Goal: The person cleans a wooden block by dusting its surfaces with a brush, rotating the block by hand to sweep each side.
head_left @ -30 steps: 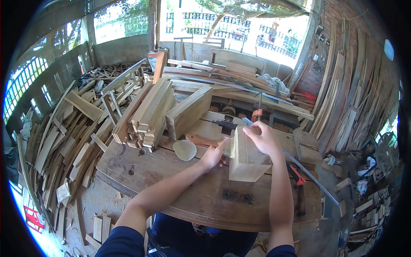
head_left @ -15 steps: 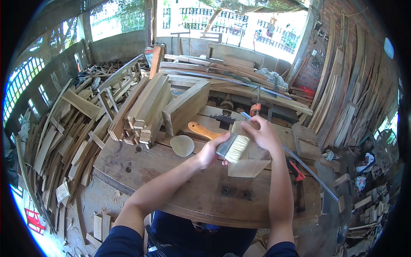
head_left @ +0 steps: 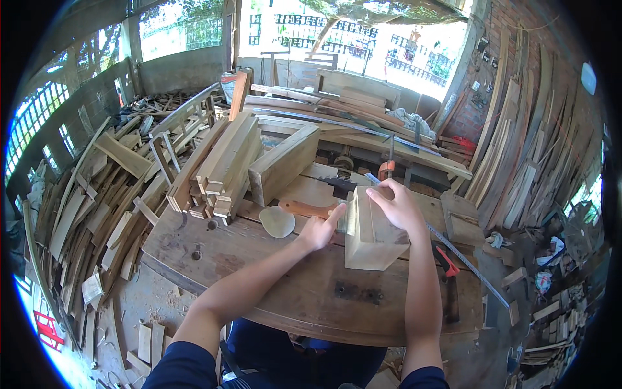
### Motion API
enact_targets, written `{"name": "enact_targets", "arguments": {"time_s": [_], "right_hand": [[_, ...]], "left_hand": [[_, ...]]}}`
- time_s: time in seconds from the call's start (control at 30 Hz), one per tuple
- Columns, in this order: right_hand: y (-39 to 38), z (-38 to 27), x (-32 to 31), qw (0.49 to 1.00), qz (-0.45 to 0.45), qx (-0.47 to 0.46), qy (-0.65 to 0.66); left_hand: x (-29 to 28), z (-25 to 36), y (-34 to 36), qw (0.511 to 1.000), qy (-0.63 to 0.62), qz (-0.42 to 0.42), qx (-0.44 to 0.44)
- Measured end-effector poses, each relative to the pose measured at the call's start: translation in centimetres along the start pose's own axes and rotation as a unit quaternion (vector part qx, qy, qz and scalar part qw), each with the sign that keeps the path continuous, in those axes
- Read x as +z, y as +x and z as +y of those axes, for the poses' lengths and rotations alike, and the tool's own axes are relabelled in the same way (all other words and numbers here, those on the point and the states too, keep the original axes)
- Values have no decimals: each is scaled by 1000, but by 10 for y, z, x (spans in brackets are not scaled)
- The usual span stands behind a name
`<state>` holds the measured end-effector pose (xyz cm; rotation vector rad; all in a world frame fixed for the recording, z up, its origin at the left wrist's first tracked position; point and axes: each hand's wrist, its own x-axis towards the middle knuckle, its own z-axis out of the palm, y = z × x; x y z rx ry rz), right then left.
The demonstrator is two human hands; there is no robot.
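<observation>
Both forearms reach forward; left hand (head_left: pixel 319 232) fisted, right hand (head_left: pixel 396 206) spread palm-down.

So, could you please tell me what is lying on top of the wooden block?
The right hand rests on the wooden block; the left hand touches its side. Whatever lies beneath the palm is hidden.

Place: open-sided woodworking workshop
Evidence: scarred workbench (head_left: pixel 259 285), timber offcuts heaped left (head_left: pixel 97 194), planks leaning on brick wall (head_left: pixel 518 142)
</observation>
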<state>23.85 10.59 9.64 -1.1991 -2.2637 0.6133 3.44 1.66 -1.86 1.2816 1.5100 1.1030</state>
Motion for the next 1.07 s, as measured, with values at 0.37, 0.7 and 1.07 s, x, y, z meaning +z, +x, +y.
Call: {"name": "enact_targets", "arguments": {"time_s": [0.37,0.7,1.07], "right_hand": [[2,12,3,1000,13,6,-4],[3,9,6,1000,4,-24,9],[3,1,1,1000,-15,2,18]], "left_hand": [[0,32,-27,926,-347,-107,106],[14,-17,-2,998,5,55,12],[14,30,-44,948,-273,-22,163]]}}
